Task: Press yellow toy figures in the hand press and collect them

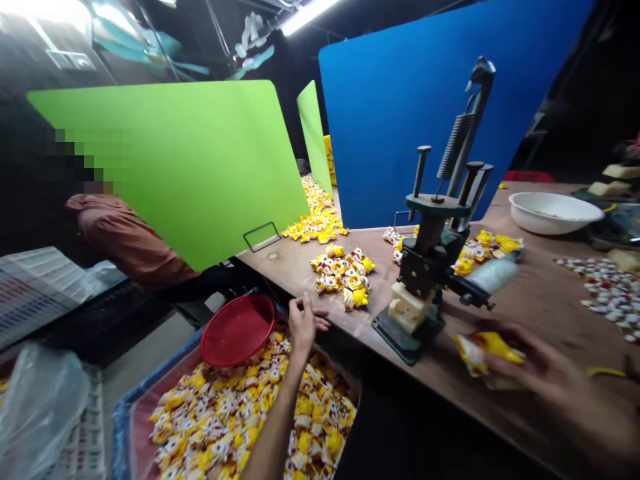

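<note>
My left hand (303, 323) is at the table's front edge, above a bin of small yellow-and-white toy figures (240, 407). Its fingers are apart and nothing shows in them. A small pile of similar toy figures (345, 273) lies on the tabletop just beyond it. My right hand (543, 363), blurred by motion, is closed round a yellow-and-white toy figure (493, 350) over the table's right part. Between my hands stands a dark hand press (425, 260) with a spring and upright posts. A cream block (407, 307) sits on its base.
A red bowl (239, 331) rests on the bin's far edge. Green (175, 160) and blue (420, 113) dividers stand along the table. A white basin (555, 213) and many small white pieces (615, 293) are at right. A person's pink sleeve (135, 240) shows at left.
</note>
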Available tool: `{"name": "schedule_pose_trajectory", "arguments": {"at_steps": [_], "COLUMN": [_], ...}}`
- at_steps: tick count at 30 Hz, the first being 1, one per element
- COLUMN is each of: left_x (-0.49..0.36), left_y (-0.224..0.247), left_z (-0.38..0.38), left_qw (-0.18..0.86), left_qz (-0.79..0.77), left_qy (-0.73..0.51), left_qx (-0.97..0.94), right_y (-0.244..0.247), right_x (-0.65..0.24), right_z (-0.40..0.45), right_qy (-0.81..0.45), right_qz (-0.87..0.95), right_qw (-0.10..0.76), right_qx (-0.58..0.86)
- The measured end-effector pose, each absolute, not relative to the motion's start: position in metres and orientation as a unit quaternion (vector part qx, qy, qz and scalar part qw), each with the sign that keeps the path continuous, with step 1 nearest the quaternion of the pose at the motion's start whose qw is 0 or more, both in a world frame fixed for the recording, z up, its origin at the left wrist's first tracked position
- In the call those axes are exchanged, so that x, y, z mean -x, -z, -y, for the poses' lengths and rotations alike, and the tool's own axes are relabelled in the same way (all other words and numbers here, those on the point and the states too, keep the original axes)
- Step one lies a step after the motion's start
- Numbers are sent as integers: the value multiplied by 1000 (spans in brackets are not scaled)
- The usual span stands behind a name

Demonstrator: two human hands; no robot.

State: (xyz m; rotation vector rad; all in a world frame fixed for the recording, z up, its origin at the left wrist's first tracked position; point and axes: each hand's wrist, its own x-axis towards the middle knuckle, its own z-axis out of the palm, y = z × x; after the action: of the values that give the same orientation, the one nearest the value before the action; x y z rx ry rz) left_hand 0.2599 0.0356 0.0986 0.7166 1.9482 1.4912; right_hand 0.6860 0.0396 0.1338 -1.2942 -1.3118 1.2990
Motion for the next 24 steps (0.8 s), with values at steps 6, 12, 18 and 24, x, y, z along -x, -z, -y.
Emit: {"name": "schedule_pose_trajectory", "arguments": {"at_steps": [6,12,18,24], "left_x": [-379,-390,-406,-421], "left_y": [-101,-98,-80,-95], "left_z": [44,31,-11,-34], "left_qw": [413,403,250,240], "left_qz": [-497,-523,-548,-572], "left_qy": [-578,-593,-623,-591], "left_qx": [-498,-461,-499,-516], "right_y": [-138,-121,-110,-146], "right_x": [-588,-583,-641,-702], "right_z": [-23,-26,-32,-70], "right_qy": [-643,-621,-568,-530], "right_qz": [545,551,519,482], "right_qw": [382,398,415,474], "right_qx": [379,391,485,512]}}
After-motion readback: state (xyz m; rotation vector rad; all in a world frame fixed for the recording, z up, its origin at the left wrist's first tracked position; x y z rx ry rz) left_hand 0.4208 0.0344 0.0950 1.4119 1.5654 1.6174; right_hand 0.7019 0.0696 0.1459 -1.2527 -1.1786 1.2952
